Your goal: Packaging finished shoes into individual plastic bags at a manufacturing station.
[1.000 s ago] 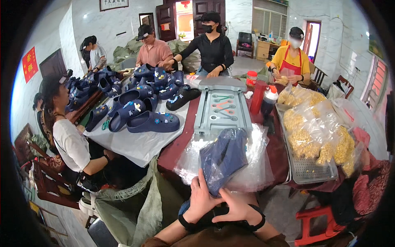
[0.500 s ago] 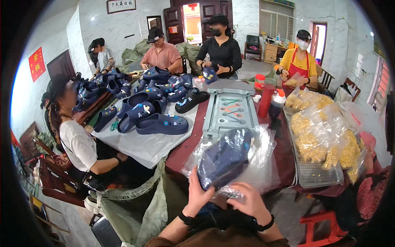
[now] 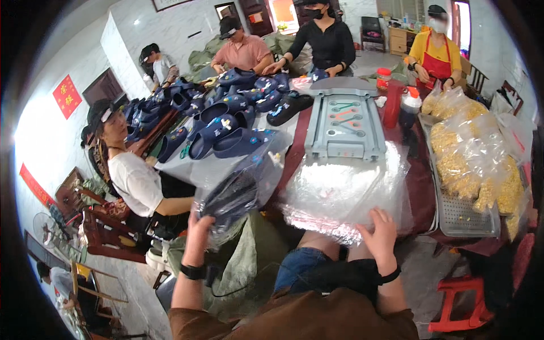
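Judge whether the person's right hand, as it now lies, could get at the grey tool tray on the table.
Probably yes: the right hand rests on the stack of clear bags, and the grey tool tray lies straight beyond it, with nothing upright between; it would need a forward stretch.

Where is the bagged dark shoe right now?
In the head view, the bagged dark shoe is left of centre, held up in the left hand off the table's edge, beside the stack of clear plastic bags.

A long table point(image 3: 422, 187) with a dark red cover is stretching away from the near edge — a stack of clear plastic bags point(image 3: 340, 192) is lying nearest, a grey moulded tray point(image 3: 344, 122) beyond it, navy clogs point(image 3: 226, 127) piling up at the far left, and a mesh tray point(image 3: 462, 212) sitting on the right.
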A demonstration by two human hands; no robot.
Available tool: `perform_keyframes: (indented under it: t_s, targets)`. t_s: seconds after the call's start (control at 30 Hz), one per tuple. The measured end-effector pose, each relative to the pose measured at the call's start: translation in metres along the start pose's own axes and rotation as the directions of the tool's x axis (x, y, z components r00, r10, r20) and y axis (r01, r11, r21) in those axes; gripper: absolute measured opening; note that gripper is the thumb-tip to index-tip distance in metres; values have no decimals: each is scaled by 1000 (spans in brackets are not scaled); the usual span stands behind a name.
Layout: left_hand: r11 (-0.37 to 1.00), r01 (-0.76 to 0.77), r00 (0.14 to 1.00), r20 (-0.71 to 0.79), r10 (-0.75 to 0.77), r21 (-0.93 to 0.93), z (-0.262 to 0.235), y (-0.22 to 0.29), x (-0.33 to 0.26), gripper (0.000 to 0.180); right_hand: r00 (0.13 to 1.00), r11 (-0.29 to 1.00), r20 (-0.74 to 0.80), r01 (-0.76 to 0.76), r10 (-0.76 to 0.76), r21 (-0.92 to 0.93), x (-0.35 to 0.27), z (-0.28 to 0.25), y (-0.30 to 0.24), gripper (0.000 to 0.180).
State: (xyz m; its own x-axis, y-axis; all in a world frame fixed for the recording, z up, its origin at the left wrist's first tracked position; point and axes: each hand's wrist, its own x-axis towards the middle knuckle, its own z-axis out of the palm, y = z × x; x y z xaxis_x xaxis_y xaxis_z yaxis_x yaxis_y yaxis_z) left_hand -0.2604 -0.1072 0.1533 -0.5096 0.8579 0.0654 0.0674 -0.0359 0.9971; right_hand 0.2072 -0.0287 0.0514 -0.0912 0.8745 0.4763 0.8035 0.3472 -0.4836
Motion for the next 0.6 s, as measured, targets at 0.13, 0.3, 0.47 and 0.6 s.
perform_keyframes:
  t_s: [0.13, 0.3, 0.47, 0.6]
  targets:
    - [949, 12, 999, 46, -28, 314, -77, 57, -14, 72, 997, 997, 40, -72, 72, -23, -1, -3, 5, 54]
    - [582, -74, 997, 81, 14, 809, -140, 59, -43, 79, 998, 996, -25, -55, 54, -65, -4, 3, 9, 56]
    - [253, -38, 997, 53, -53, 967, -179, -39, -54, 84, 998, 998, 8, -59, 59, -34, -4, 5, 6, 56]
    - [83, 168, 931, -130, -340, 982, -152, -112, -29, 83, 999, 999, 8, -42, 42, 1, -7, 6, 14, 54]
